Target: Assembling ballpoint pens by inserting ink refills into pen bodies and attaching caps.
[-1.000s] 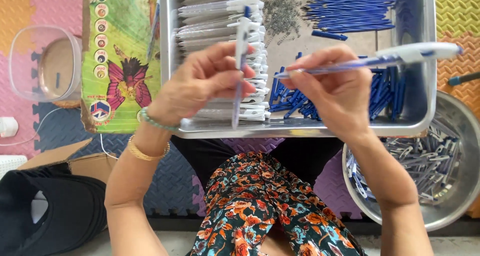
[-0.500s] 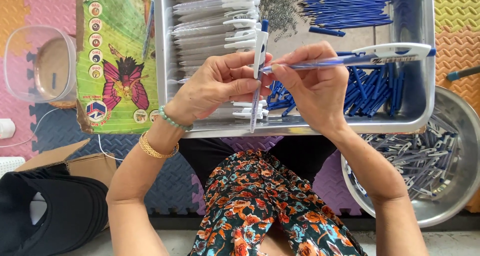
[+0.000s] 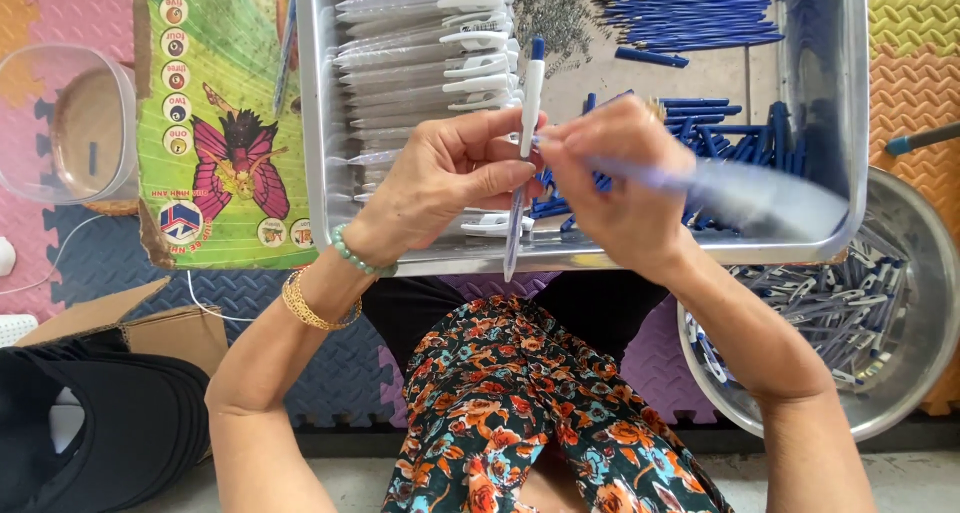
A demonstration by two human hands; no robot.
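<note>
The left hand pinched a white pen barrel upright above the steel tray; the right hand gripped a blurred assembled pen, whose swing could knock the barrel loose.

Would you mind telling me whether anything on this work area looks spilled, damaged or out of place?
Nothing looks spilled or broken. The one oddity is the green poster left of the metal tray: its lower edge is torn and ragged.
</note>
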